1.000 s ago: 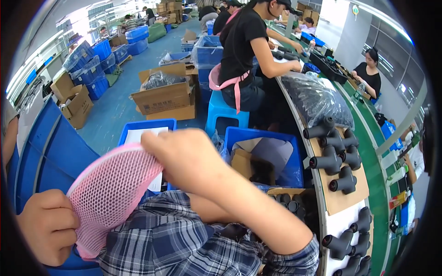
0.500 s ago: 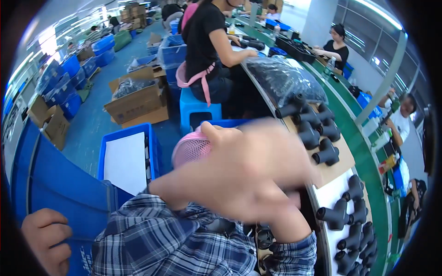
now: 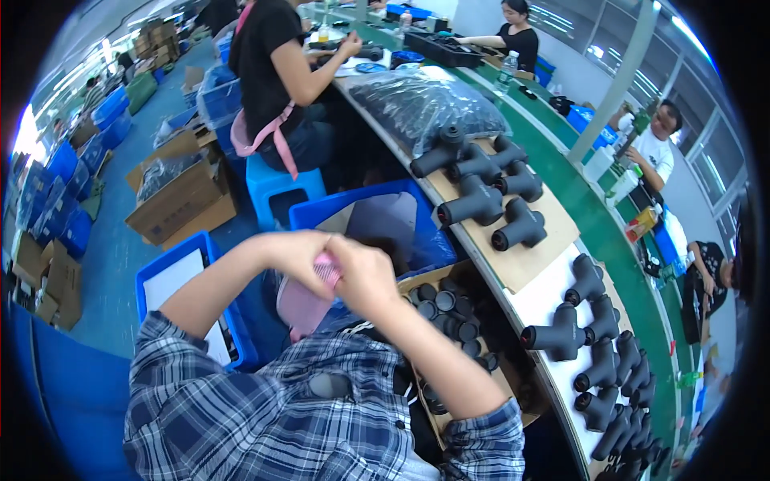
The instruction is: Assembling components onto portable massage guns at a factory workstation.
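A pink mesh cap (image 3: 298, 308) hangs in front of my chest, its smooth, rounded part pointing down. My left hand (image 3: 298, 258) grips it from the left, the fingers closed around its upper part. From the other side my right hand (image 3: 366, 276) is closed on the same part, its fingers meeting those of the left. A ridged pink bit shows between the two hands; my fingers cover the rest. Both hands are off the workbench, above my plaid shirt.
Several black T-shaped massage gun bodies (image 3: 473, 202) lie on cardboard along the bench at right, beside a clear plastic bag (image 3: 429, 104). Below are an open carton (image 3: 489, 385) of black round parts and blue bins (image 3: 301, 215). A co-worker (image 3: 277, 72) sits on a blue stool ahead.
My blurred, crossing hands have drawn apart and lowered toward my chest, both now on the pink cap. The view has shifted. Another hand by the blue bin at lower left is gone.
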### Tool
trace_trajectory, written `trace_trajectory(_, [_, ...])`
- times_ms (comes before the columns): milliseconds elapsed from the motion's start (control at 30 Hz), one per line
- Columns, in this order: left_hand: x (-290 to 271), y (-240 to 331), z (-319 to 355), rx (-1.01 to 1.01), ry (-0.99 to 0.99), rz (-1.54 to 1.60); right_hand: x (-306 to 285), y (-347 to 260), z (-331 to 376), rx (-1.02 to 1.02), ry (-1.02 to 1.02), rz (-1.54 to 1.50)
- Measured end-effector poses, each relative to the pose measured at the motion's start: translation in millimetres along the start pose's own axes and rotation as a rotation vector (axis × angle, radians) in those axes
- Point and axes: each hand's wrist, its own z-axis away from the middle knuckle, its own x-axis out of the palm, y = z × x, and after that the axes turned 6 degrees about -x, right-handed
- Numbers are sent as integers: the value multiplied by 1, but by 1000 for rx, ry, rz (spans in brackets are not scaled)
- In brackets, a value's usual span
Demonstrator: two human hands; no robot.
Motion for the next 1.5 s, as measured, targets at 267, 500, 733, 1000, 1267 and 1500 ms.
trace_trajectory(267, [56, -56, 1, -125, -240, -160, 4, -38, 64, 106, -322, 147])
trace_trajectory(500, [88, -147, 37, -485, -256, -30, -128, -90, 213, 871, -11, -938])
trace_trajectory(733, [161, -247, 75, -822, -739, 309, -115, -158, 411, 1094, 890, -1714])
trace_trajectory(1000, [198, -330, 6, -651, -602, 145, -116, -160, 416, 987, 1090, -1537])
trace_trajectory(1267, [226, -345, -8, -528, -431, 60, -119, -163, 405, 955, 1211, -1415])
trace_trajectory(1500, [251, -356, 5, -444, -280, 27, -126, -161, 382, 969, 1277, -1319])
